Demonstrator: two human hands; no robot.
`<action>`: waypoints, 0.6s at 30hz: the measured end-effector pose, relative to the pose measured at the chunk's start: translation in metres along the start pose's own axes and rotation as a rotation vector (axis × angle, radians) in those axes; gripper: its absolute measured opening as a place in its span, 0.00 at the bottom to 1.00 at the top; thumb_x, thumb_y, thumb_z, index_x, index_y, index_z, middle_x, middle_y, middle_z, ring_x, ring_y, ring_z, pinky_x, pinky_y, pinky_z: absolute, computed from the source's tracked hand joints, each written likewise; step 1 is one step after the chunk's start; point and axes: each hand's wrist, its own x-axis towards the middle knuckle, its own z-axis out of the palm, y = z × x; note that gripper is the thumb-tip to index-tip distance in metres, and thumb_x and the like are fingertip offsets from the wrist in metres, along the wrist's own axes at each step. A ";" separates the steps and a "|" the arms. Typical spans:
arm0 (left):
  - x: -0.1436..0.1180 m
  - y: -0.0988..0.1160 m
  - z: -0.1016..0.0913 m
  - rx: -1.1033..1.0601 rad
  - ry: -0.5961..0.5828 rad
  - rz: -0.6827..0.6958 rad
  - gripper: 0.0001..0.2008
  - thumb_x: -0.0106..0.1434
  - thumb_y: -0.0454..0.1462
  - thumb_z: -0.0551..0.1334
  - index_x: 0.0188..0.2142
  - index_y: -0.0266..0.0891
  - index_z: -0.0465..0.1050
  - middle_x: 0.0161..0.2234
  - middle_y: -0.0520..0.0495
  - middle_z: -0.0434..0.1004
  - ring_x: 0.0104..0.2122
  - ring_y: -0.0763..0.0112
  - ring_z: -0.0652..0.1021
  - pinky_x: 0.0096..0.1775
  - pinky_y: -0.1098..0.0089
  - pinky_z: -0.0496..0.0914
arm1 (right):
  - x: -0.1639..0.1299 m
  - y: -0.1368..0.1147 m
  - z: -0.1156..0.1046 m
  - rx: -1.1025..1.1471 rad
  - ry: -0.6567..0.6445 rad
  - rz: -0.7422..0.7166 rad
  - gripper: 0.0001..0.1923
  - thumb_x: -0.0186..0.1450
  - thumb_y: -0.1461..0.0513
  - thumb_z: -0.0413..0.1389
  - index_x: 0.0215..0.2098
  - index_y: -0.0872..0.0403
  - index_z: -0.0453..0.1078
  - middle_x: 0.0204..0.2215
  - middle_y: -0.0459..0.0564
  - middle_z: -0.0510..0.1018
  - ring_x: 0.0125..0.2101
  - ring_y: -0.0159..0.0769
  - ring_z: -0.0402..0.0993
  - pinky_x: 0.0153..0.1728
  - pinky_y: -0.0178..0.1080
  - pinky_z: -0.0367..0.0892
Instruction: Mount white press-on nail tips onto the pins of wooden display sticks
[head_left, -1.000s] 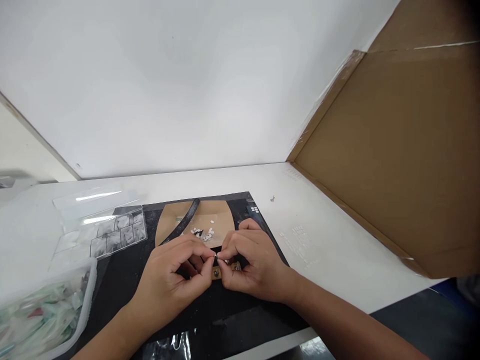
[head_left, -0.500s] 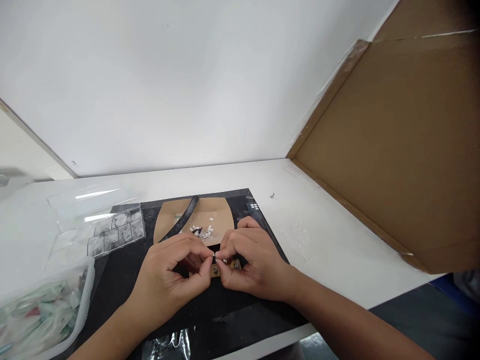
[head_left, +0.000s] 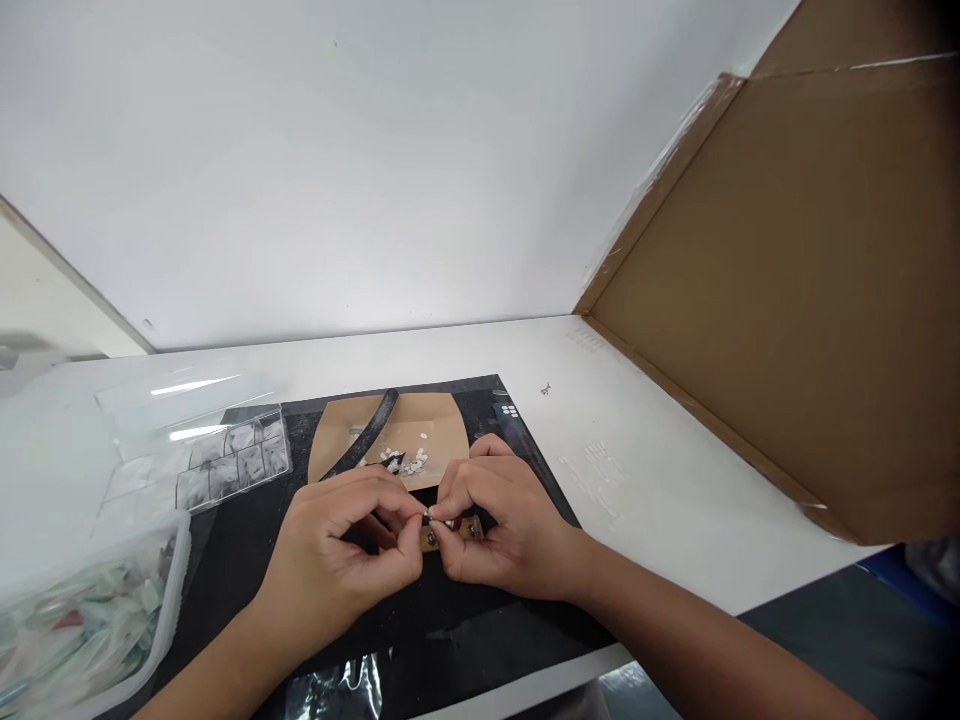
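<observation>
Fingertip to fingertip, my left hand (head_left: 356, 535) and my right hand (head_left: 499, 515) pinch a tiny dark and shiny piece (head_left: 427, 518) between them. It is too small to name. Both hands are closed, thumb against index finger. Just below the fingertips a tan strip with round metal studs (head_left: 430, 538) shows, partly hidden by my right hand. Behind the hands lies a tan tray (head_left: 435, 420) with small white discs (head_left: 414, 462) on it and a dark curved strip (head_left: 367, 440) across its left side.
The black mat (head_left: 397, 620) covers the white table (head_left: 652, 480). A clear compartment box (head_left: 232, 465) with small bags stands at the left, near a plastic tub (head_left: 176, 590) of bags. Small metal pieces (head_left: 546, 389) lie at the right. A cardboard panel (head_left: 787, 300) rises beyond.
Both hands stay almost in place; the fingertips have shifted very slightly around the tiny piece. Nothing else has visibly moved.
</observation>
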 end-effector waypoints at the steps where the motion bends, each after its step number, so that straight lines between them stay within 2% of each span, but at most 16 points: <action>1: 0.000 0.000 0.000 -0.003 -0.001 -0.002 0.08 0.60 0.26 0.66 0.31 0.40 0.80 0.29 0.52 0.81 0.26 0.76 0.80 0.25 0.80 0.76 | 0.000 0.000 0.000 0.011 -0.002 0.007 0.07 0.64 0.66 0.60 0.35 0.50 0.66 0.23 0.35 0.76 0.24 0.28 0.76 0.38 0.41 0.58; 5: 0.000 0.000 0.000 -0.013 0.001 -0.017 0.07 0.61 0.27 0.67 0.32 0.40 0.81 0.29 0.51 0.81 0.26 0.76 0.80 0.25 0.80 0.76 | 0.001 0.000 -0.001 0.051 -0.017 0.038 0.07 0.64 0.66 0.61 0.35 0.50 0.67 0.24 0.36 0.77 0.25 0.28 0.76 0.39 0.41 0.59; 14: -0.002 -0.004 -0.004 -0.079 -0.016 -0.018 0.09 0.66 0.30 0.67 0.41 0.42 0.85 0.33 0.48 0.83 0.29 0.73 0.80 0.22 0.81 0.74 | 0.003 0.003 -0.003 0.122 0.012 0.072 0.05 0.67 0.65 0.61 0.36 0.50 0.70 0.27 0.38 0.80 0.27 0.29 0.78 0.40 0.41 0.60; 18: 0.000 -0.005 -0.005 -0.178 -0.038 -0.062 0.08 0.68 0.31 0.66 0.39 0.41 0.85 0.32 0.47 0.81 0.25 0.74 0.79 0.22 0.79 0.75 | 0.004 0.003 -0.005 0.142 0.006 0.049 0.05 0.68 0.65 0.62 0.38 0.49 0.70 0.28 0.38 0.81 0.27 0.28 0.78 0.40 0.41 0.60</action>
